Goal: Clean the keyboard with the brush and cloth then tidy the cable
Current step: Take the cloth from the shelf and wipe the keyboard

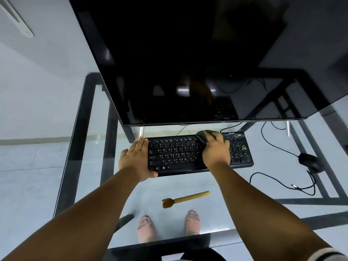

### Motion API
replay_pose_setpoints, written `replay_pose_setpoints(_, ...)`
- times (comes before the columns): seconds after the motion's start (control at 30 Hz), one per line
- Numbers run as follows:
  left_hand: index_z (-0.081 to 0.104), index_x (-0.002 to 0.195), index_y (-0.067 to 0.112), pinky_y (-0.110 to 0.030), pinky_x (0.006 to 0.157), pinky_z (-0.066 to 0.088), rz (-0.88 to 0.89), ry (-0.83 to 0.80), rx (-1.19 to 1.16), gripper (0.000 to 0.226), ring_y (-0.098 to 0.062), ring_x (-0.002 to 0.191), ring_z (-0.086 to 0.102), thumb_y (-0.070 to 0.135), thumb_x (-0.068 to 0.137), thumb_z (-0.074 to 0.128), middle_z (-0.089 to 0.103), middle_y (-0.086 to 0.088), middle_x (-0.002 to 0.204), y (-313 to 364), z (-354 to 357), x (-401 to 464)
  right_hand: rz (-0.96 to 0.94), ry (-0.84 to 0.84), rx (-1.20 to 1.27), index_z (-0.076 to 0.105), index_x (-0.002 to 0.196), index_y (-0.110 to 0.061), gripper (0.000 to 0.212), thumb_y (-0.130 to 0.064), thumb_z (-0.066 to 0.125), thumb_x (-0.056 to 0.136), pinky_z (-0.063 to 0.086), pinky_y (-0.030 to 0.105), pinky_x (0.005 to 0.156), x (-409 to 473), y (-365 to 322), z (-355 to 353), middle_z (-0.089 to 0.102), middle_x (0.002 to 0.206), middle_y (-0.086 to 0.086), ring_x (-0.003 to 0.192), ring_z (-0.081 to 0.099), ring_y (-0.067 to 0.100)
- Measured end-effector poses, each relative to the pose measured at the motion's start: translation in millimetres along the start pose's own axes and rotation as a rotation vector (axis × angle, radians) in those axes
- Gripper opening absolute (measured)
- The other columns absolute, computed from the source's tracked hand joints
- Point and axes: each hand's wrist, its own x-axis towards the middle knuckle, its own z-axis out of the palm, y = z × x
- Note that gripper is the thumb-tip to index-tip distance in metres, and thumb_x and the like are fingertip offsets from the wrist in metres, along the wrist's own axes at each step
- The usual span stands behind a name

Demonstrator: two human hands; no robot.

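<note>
A black keyboard (180, 153) lies on the glass desk under the monitor's lower edge. My left hand (136, 159) clasps its left end, thumb along the front edge. My right hand (216, 149) presses a dark grey cloth (204, 135) onto the keys just left of the number pad, near the back row. Yellowish dirt specks show on the number pad at the right end. A brush (185, 198) with a tan wooden handle and brown bristles lies on the glass in front of the keyboard, bristles pointing left. A black cable (282, 182) trails loosely across the glass at the right.
A large black monitor (188, 63) looms over the keyboard's back edge. A black mouse (309, 162) sits at the right with its cord looping around. The glass desk (90, 166) has a dark frame. My feet in sandals show through the glass below.
</note>
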Motion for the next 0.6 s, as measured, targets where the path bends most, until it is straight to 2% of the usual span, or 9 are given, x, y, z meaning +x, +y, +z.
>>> replay_pose_setpoints(0.03,-0.008,0.154,0.014,-0.044,0.120,0.012,-0.004,-0.003,0.012,0.126,-0.020,0.150,-0.005,0.063,0.069,0.072,-0.011,-0.001,0.163,2,-1,1,0.010,0.020,0.004,0.043,0.145,-0.030,0.062,-0.002,0.043,0.090,0.049,0.045,0.090,2,6,-1,0.037,0.148,-0.002,0.123,0.036,0.034)
replay_pose_setpoints(0.1,-0.007,0.153,0.013,-0.044,0.120,0.011,0.004,-0.007,0.012,0.127,-0.022,0.150,-0.005,0.063,0.068,0.073,-0.012,-0.003,0.163,8,-4,4,-0.010,0.032,-0.002,0.041,0.145,-0.028,0.059,-0.005,0.043,0.091,0.042,0.046,0.103,3,6,0,0.038,0.149,0.002,0.126,0.037,0.037)
replay_pose_setpoints(0.17,-0.006,0.153,0.015,-0.044,0.121,0.010,0.035,0.003,-0.021,0.131,-0.021,0.150,-0.005,0.069,0.063,0.072,-0.012,-0.002,0.163,18,-5,8,-0.090,-0.005,-0.003,0.041,0.145,-0.028,0.057,-0.007,0.043,0.093,0.037,0.046,0.110,-1,-2,3,0.037,0.150,0.002,0.129,0.035,0.035)
replay_pose_setpoints(0.23,-0.007,0.154,0.016,-0.044,0.121,0.008,0.079,0.026,-0.050,0.134,-0.020,0.150,-0.005,0.074,0.060,0.070,-0.011,0.000,0.163,35,-5,13,-0.250,-0.036,-0.008,0.046,0.143,-0.028,0.052,-0.009,0.043,0.094,0.042,0.044,0.106,-7,-4,4,0.039,0.149,-0.001,0.126,0.036,0.030)
replay_pose_setpoints(0.3,-0.009,0.154,0.017,-0.043,0.122,0.006,0.137,0.036,-0.052,0.135,-0.019,0.150,-0.006,0.074,0.060,0.070,-0.011,0.000,0.163,55,-4,18,-0.307,-0.025,-0.026,0.050,0.140,-0.029,0.051,-0.009,0.044,0.094,0.048,0.042,0.098,-6,6,1,0.042,0.146,-0.005,0.124,0.038,0.028)
replay_pose_setpoints(0.4,-0.013,0.153,0.017,-0.043,0.122,0.002,0.197,0.010,-0.024,0.134,-0.018,0.150,-0.010,0.071,0.063,0.070,-0.016,0.000,0.162,79,-3,24,-0.156,0.026,-0.030,0.051,0.138,-0.030,0.052,-0.007,0.044,0.092,0.052,0.045,0.089,3,32,-9,0.044,0.144,-0.006,0.120,0.039,0.029)
replay_pose_setpoints(0.5,-0.015,0.153,0.015,-0.042,0.121,0.001,0.193,-0.021,0.029,0.134,-0.018,0.149,-0.012,0.068,0.065,0.072,-0.019,-0.001,0.162,92,-1,29,-0.013,0.089,0.013,0.052,0.139,-0.028,0.054,-0.006,0.042,0.090,0.048,0.045,0.092,15,50,-17,0.045,0.145,-0.001,0.120,0.038,0.034)
replay_pose_setpoints(0.6,-0.013,0.153,0.015,-0.042,0.122,0.003,0.156,-0.032,0.074,0.136,-0.019,0.150,-0.009,0.066,0.063,0.075,-0.015,-0.001,0.163,99,-2,31,-0.030,0.061,0.024,0.051,0.140,-0.025,0.055,-0.004,0.042,0.090,0.044,0.044,0.097,23,42,-18,0.045,0.145,0.003,0.122,0.037,0.035)
